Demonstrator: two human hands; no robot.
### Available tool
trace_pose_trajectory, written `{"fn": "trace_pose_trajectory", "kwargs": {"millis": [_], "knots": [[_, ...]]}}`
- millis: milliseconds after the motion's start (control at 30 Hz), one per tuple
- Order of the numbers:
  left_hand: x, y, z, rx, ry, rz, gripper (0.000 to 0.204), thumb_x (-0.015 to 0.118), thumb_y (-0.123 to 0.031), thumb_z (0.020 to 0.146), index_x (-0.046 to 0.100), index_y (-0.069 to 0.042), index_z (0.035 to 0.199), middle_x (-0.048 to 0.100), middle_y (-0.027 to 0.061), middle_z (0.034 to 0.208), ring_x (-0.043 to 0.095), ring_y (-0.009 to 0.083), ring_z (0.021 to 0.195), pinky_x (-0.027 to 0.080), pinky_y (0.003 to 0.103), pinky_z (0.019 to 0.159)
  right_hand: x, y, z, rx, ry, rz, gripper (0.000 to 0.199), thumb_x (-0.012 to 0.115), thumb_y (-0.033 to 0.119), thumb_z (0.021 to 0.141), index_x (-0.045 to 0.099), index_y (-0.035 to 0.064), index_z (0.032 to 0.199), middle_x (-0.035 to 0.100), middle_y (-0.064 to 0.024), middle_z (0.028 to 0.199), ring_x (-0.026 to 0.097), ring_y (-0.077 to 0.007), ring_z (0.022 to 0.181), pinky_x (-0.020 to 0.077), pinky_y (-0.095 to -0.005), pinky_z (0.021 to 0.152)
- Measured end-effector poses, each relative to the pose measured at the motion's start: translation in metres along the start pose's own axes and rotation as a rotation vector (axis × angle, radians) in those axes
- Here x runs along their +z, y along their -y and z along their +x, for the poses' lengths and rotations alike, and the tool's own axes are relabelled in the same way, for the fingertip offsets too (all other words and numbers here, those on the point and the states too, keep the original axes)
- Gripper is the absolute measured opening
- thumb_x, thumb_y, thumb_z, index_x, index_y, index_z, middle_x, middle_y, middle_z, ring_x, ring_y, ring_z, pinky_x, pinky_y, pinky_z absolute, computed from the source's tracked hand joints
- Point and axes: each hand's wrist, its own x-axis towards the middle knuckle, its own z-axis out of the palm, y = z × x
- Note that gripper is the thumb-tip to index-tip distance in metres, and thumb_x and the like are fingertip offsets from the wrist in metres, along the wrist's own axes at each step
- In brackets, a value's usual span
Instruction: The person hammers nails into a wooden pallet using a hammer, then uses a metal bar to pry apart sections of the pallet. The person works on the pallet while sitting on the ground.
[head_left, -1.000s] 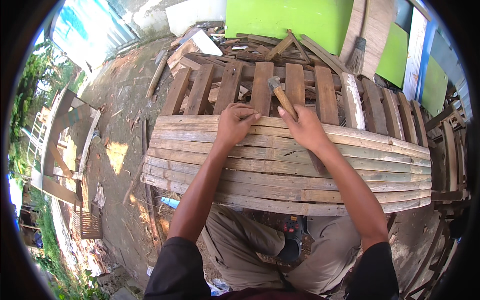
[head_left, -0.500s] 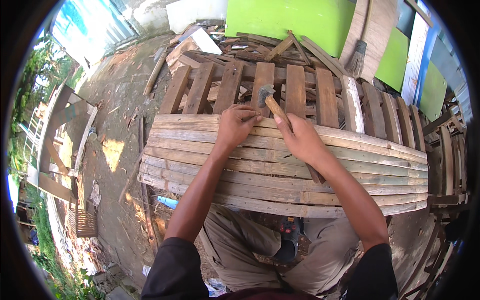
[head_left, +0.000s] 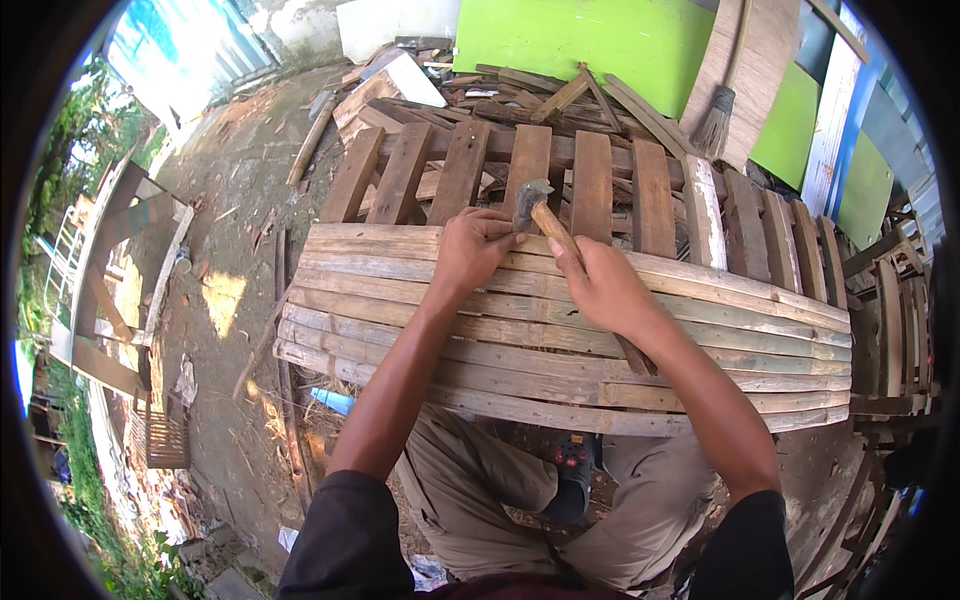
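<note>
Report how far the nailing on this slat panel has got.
Done: many slats already lie side by side across the panel. In hand: the left hand pinches something too small to see at the top slat, and the right hand holds the hammer with its head just above that spot. Left: cannot tell how many fixings remain.

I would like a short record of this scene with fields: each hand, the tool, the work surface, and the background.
left hand: fingers pinched on the top slat, beside the hammer head
right hand: gripping the hammer handle
hammer: head at the far edge of the panel
panel of pale wooden slats: lying across the lap
background: brown pallet, green board, broom
</note>
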Motion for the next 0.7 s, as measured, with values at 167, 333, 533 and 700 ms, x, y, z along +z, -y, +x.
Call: {"fn": "trace_pose_trajectory", "kwargs": {"millis": [167,333,533,700], "knots": [[-0.001,0.000,0.001,-0.003,0.007,0.019,0.024,0.082,-0.024,0.081,0.081,-0.006,0.096,0.076,0.0113,0.102,0.067,0.0302,0.101,0.052,0.040,0.092,0.001,0.003,0.000,0.026,-0.006,0.011,0.054,0.043,0.045,0.108,0.056,-0.0036,0.089,0.058,-0.0218,0.071,0.057,-0.0372,0.065,0.0446,-0.0468,0.065],[-0.001,0.000,0.000,-0.013,0.014,0.028,0.026,0.082,-0.026,0.080,0.081,-0.006,0.097,0.076,0.0117,0.102,0.067,0.0309,0.101,0.052,0.041,0.091,0.003,0.001,0.000,0.009,-0.053,0.022,0.053,0.044,0.045,0.108,0.057,-0.0039,0.092,0.058,-0.0223,0.072,0.058,-0.0365,0.065,0.0446,-0.0462,0.065],[-0.003,0.002,0.001,-0.006,0.025,0.031,0.029,0.082,-0.028,0.080,0.080,-0.005,0.097,0.076,0.0119,0.104,0.067,0.0311,0.101,0.052,0.041,0.091,0.000,0.009,0.002,-0.022,-0.065,0.012,0.051,0.045,0.043,0.108,0.057,-0.0040,0.092,0.059,-0.0230,0.070,0.058,-0.0391,0.064,0.0442,-0.0473,0.063],[-0.005,0.002,-0.002,-0.035,0.032,0.017,0.029,0.083,-0.028,0.080,0.080,-0.004,0.097,0.076,0.0125,0.101,0.067,0.0316,0.100,0.052,0.040,0.091,-0.002,0.013,-0.002,0.045,-0.045,-0.025,0.054,0.045,0.046,0.108,0.056,-0.0039,0.090,0.059,-0.0240,0.069,0.058,-0.0426,0.065,0.0443,-0.0487,0.063]]}}
